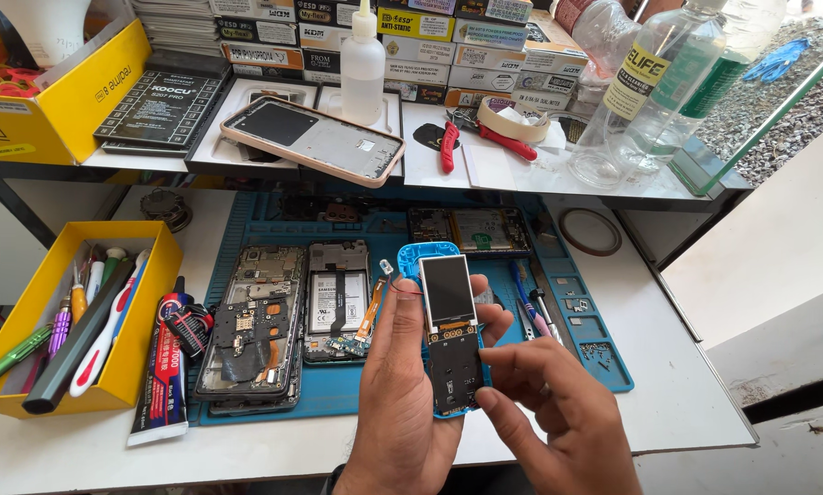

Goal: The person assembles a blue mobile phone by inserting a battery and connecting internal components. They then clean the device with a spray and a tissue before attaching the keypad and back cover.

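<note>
My left hand (pixel 402 394) holds a small opened phone (pixel 450 330) upright: a blue shell, a dark circuit board and a small blank screen at its top. A tiny part on thin red wires sticks out at the phone's upper left. My right hand (pixel 558 412) is beside it on the right, its index fingertip touching the board's lower right edge, with nothing in its grasp. Both hands hover over the front of a blue work mat (pixel 356 390).
On the mat lie two opened smartphones (pixel 251 321) (pixel 338 298), a third board (pixel 471 229) and tweezers (pixel 529 307). A yellow tool tray (pixel 155 302) stands left, a glue tube (pixel 164 376) beside it. The shelf holds a phone frame (pixel 315 137), bottles (pixel 363 64) (pixel 645 87) and red pliers (pixel 485 136).
</note>
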